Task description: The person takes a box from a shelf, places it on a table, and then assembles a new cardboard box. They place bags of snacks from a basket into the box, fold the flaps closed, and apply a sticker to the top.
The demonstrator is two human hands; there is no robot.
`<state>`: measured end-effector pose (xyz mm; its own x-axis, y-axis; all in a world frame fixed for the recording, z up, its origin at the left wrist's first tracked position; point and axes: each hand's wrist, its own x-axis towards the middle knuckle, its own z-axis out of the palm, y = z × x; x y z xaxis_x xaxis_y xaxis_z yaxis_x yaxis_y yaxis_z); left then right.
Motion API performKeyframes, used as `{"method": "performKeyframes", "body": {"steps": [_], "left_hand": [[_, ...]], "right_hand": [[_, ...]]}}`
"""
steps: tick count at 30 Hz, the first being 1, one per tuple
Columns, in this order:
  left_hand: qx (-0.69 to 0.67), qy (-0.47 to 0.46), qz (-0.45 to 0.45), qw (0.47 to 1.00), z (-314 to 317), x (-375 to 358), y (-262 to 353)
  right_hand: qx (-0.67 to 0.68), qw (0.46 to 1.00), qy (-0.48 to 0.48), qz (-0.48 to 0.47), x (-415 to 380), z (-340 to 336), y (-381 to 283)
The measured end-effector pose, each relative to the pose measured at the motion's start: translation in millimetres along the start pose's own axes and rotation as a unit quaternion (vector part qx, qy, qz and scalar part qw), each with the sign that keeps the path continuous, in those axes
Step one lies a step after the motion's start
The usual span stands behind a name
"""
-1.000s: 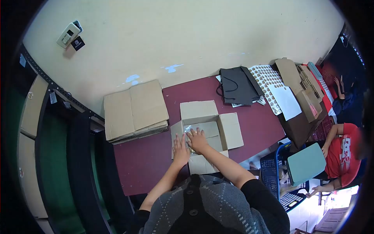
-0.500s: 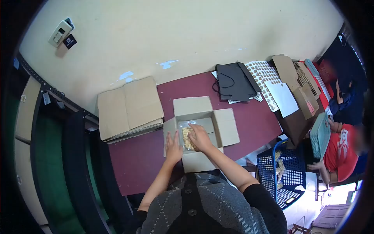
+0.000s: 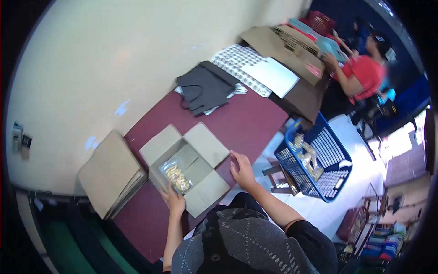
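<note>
An open cardboard box [image 3: 209, 193] stands on the table with its flaps folded outward. Inside it, toward the left, lies a clear plastic bag of pale, small pieces [image 3: 175, 177]; their exact kind cannot be made out. My left hand [image 3: 173, 201] is at the box's near-left wall, fingers on its edge beside the bag. My right hand [image 3: 243, 171] is in the air off the box's right side, fingers apart and nothing in it, between the box and a blue plastic basket [image 3: 331, 137]. Several similar clear bags [image 3: 308, 157] lie in that basket.
Flattened cardboard [image 3: 109, 171] is stacked left of the box on the maroon table [image 3: 242, 116]. Black paper bags [image 3: 203, 86], a sticker sheet [image 3: 237, 59] and white paper [image 3: 273, 75] lie farther back. A person in red [image 3: 365, 75] holds a green tray [image 3: 329, 48].
My right hand has left the bag in the box and moved out to the right. My left hand has gone to the box's near-left edge. The view has turned right toward the basket.
</note>
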<state>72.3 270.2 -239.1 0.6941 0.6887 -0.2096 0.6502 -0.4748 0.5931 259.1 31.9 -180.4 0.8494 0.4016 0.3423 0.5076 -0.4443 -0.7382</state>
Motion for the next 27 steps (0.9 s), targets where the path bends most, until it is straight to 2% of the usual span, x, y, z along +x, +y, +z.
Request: {"method": "performKeyframes", "body": {"steps": [2,4,6,7,8,10,11,12,13,14,18,20,22,24,25,26,27], "left_hand": [[-0.017,-0.03,0.036,0.999,3,5,9],[-0.024,-0.041,-0.055,0.997,1,-2,42],[-0.04,0.013,-0.092,0.995,12,-11,63],[-0.082,0.033,-0.13,0.988,1,-20,103],[-0.022,0.075,-0.123,0.989,11,-19,116],[0.057,0.121,-0.004,0.991,18,-25,160],[0.062,0.11,0.01,0.992,25,-25,186],[0.056,0.09,0.07,0.992,34,-25,214],[0.05,0.07,0.129,0.988,46,-25,243],[0.023,0.06,0.165,0.984,62,-29,272],[0.04,-0.013,0.304,0.952,149,-45,383],[0.06,-0.084,0.339,0.935,209,-63,435],[0.065,-0.169,0.373,0.91,265,-86,490],[-0.062,-0.243,0.447,0.858,325,-107,530],[-0.077,-0.291,0.476,0.826,353,-118,553],[-0.092,-0.338,0.502,0.79,381,-127,576],[-0.084,-0.385,0.513,0.762,409,-138,595]], "right_hand": [[-0.026,0.999,0.024,0.034,-6,-13,14],[-0.051,0.995,0.044,0.071,-13,-34,41],[-0.054,0.992,0.059,0.098,-24,-64,66],[-0.082,0.987,0.087,0.106,-29,-79,76],[-0.111,0.981,0.115,0.114,-33,-95,88],[-0.119,0.972,0.145,0.144,-43,-134,114],[-0.136,0.962,0.176,0.158,-52,-155,136],[-0.15,0.952,0.205,0.169,-58,-174,155],[-0.12,0.941,0.229,0.22,-60,-199,159],[-0.165,0.929,0.248,0.22,-71,-219,183],[-0.187,0.892,0.287,0.294,-96,-310,254],[-0.255,0.873,0.272,0.315,-110,-353,296],[-0.246,0.863,0.265,0.352,-127,-391,344],[-0.255,0.854,0.159,0.425,-147,-418,386],[-0.256,0.833,0.038,0.489,-162,-429,413],[-0.254,0.829,0.045,0.496,-165,-437,438],[-0.215,0.79,-0.042,0.573,-172,-441,456]]}}
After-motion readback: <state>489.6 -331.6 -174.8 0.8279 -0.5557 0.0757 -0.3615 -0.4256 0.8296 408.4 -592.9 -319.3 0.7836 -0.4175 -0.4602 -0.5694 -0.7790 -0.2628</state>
